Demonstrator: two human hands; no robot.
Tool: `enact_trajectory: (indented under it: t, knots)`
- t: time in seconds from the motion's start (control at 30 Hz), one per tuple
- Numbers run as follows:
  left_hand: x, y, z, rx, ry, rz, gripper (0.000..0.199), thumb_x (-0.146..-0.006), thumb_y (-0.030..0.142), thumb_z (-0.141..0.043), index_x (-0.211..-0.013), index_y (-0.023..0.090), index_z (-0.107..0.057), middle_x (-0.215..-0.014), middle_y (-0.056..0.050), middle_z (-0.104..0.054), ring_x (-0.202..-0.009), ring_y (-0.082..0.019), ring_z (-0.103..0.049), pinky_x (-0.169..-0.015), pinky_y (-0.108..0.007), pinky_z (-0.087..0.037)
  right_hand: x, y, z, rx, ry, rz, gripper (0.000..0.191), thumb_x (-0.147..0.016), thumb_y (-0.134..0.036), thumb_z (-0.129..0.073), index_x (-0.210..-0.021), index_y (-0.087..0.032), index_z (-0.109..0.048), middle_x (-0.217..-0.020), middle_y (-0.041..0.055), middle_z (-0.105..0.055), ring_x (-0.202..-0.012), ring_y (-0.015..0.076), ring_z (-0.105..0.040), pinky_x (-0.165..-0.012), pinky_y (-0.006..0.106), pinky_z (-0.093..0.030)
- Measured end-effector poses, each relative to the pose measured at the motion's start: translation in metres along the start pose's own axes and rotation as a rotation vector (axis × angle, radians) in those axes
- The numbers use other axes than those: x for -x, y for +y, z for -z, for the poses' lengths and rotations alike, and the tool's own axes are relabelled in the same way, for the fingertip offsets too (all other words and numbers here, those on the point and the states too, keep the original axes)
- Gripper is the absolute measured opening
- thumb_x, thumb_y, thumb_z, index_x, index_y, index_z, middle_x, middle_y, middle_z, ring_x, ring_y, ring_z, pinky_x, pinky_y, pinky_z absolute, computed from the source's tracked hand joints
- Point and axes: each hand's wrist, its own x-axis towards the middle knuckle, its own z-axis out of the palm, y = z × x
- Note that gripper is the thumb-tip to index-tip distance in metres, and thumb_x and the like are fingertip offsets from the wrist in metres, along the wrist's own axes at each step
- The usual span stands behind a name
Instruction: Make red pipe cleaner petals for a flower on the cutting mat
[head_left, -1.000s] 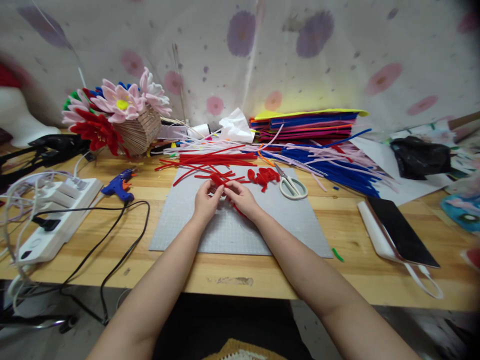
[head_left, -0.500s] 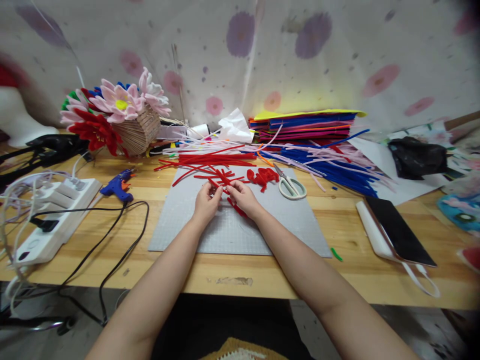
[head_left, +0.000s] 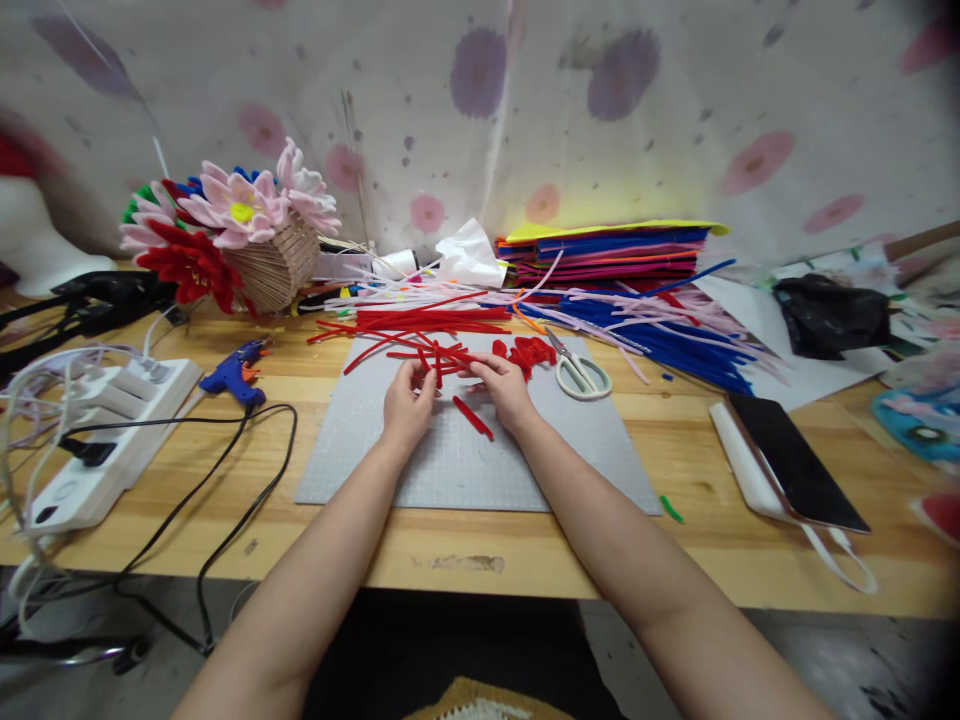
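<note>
Over the grey cutting mat [head_left: 435, 480], my left hand [head_left: 410, 403] is closed in a pinch on red pipe cleaner pieces [head_left: 438, 366] that cross each other. My right hand [head_left: 506, 388] pinches the right end of a red piece near the same cluster; its fingertips partly hide it. Between my wrists a short red pipe cleaner piece [head_left: 472, 418] lies loose on the mat. Just beyond my right hand sits a heap of curled red pipe cleaner shapes [head_left: 534, 352]. Scissors [head_left: 583, 376] with pale handles rest to their right.
Long red pipe cleaners [head_left: 435, 320] lie behind the mat, with blue ones [head_left: 690, 350] farther right. At left are a blue glue gun [head_left: 238, 374], a power strip [head_left: 112, 450] with cables, and a basket [head_left: 281, 262] of fuzzy flowers. A phone [head_left: 799, 460] lies at right.
My right hand has moved a little to the right, away from my left hand. The crossed red pieces have turned and show more between the hands, and the loose piece is now uncovered.
</note>
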Motion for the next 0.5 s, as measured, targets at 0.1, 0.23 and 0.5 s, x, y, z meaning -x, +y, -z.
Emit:
enact_trajectory:
  t: [0.1, 0.23, 0.5]
  knots:
    - [-0.001, 0.000, 0.002, -0.040, 0.070, -0.009, 0.017, -0.078, 0.036, -0.050, -0.081, 0.019, -0.049, -0.071, 0.001, -0.056, -0.057, -0.009, -0.055, -0.051, -0.020, -0.043, -0.001, 0.000, 0.003, 0.077, 0.039, 0.015, 0.020, -0.062, -0.028, -0.053, -0.077, -0.017, -0.059, -0.075, 0.0014, -0.063, -0.069, 0.0142, -0.061, -0.049, 0.022, -0.047]
    - [-0.002, 0.002, 0.005, -0.104, 0.121, -0.032, 0.016, -0.079, 0.035, -0.048, -0.081, 0.019, -0.048, -0.069, 0.001, -0.056, -0.059, -0.010, -0.054, -0.056, -0.021, -0.042, 0.001, 0.002, 0.005, 0.403, 0.086, 0.096, 0.013, -0.064, -0.026, -0.049, -0.069, -0.017, -0.057, -0.063, -0.0006, -0.059, -0.060, 0.0128, -0.056, -0.049, 0.023, -0.045]
    - [0.002, 0.003, 0.001, -0.229, -0.005, -0.044, 0.014, -0.079, 0.033, -0.046, -0.081, 0.020, -0.051, -0.074, 0.000, -0.059, -0.064, -0.011, -0.054, -0.057, -0.022, -0.041, 0.012, 0.000, -0.008, 0.528, -0.031, 0.356, 0.016, -0.072, -0.026, -0.044, -0.077, -0.018, -0.058, -0.078, 0.0003, -0.061, -0.070, 0.0115, -0.057, -0.062, 0.023, -0.047]
